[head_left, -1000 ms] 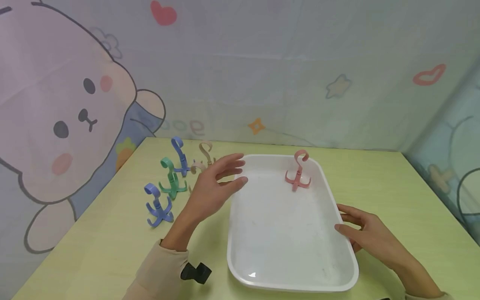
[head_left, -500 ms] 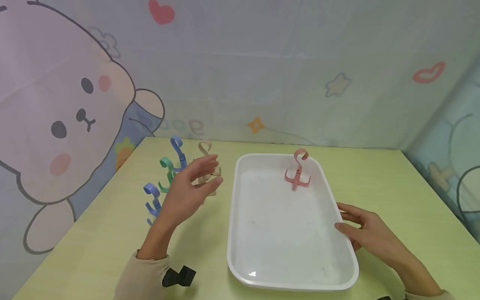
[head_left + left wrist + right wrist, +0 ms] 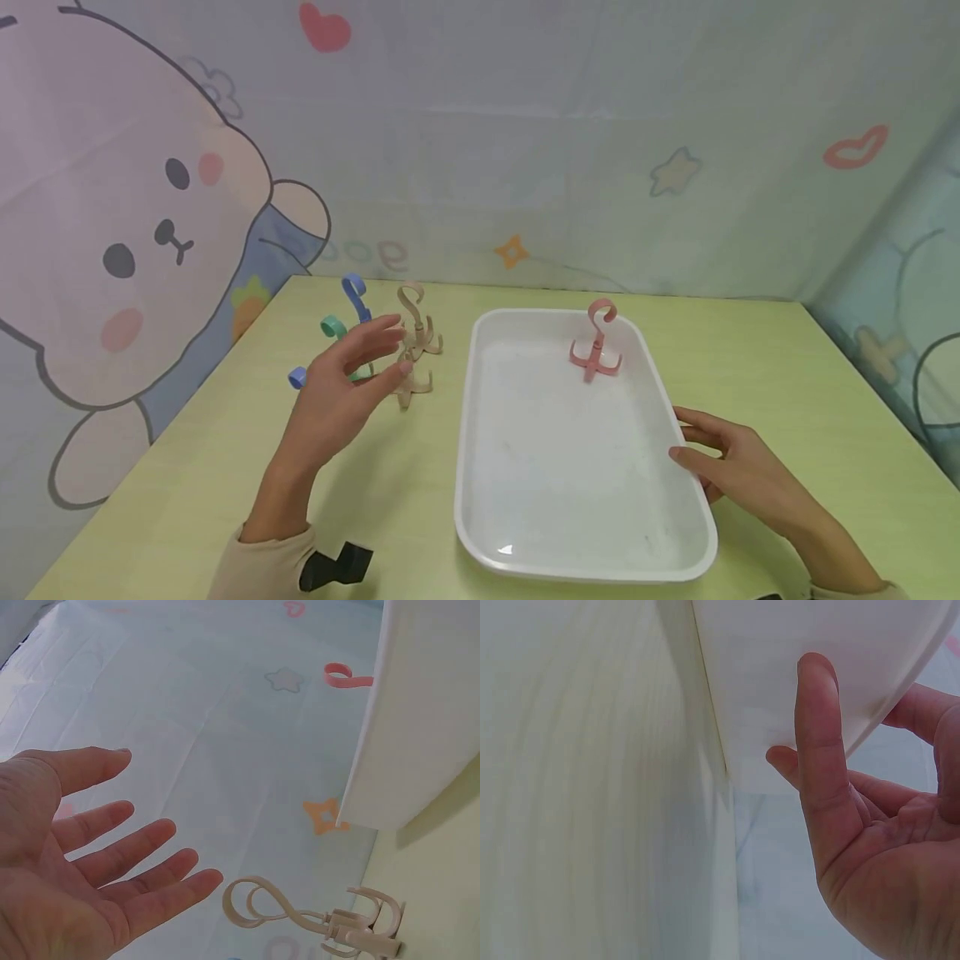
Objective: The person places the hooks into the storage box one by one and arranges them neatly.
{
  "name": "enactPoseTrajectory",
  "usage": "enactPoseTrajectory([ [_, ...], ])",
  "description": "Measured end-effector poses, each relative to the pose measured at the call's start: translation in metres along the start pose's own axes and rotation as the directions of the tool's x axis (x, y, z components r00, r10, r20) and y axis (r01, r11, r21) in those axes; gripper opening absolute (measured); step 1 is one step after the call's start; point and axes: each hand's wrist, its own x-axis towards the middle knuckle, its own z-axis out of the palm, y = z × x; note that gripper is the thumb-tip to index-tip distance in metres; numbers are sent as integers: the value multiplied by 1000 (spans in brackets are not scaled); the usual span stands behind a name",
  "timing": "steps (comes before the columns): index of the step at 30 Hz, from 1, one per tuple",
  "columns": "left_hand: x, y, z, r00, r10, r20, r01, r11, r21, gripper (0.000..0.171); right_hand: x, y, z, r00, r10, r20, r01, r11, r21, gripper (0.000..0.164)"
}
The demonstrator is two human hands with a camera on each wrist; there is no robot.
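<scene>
In the head view my left hand (image 3: 333,396) hovers over the left of the table, fingers spread and holding nothing. Beside its fingertips stand two beige multi-prong hanging hooks (image 3: 422,337). Partly hidden behind that hand are a green hook (image 3: 332,326), a blue hook (image 3: 356,293) and a second blue hook (image 3: 297,377). My right hand (image 3: 738,467) holds the right rim of a white tray (image 3: 555,475), thumb over the edge. Fingers (image 3: 819,727) touch the tray's outer wall in the right wrist view. A pink hook (image 3: 596,357) stands inside the tray at its far right.
The light yellow-green table (image 3: 757,358) ends at a cartoon-printed cloth backdrop (image 3: 570,167). The tray's raised left wall (image 3: 462,442) lies between the loose hooks and the pink one.
My left hand has moved left, away from above the tray's left edge to over the loose hooks, uncovering the beige ones. The right hand and the tray have stayed in place.
</scene>
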Motion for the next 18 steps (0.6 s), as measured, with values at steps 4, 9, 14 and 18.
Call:
enactPoseTrajectory([
  [4, -6, 3, -11, 999, -2, -37, 2, 1000, 12, 53, -1, -1, 0, 1000, 4, 0, -4, 1000, 2, 71],
  [9, -11, 1, -24, 997, -20, -76, 25, 998, 55, 53, -1, -1, 0, 1000, -8, 3, 8, 1000, 7, 71],
  [14, -14, -3, -34, 995, -27, -93, 32, 998, 57, 54, 0, -1, -1, 1000, -8, -5, 8, 1000, 5, 70],
  [18, -16, -6, -41, 991, -16, -129, 25, 997, 69, 53, -1, 0, -1, 1000, -14, -3, 14, 1000, 5, 70],
])
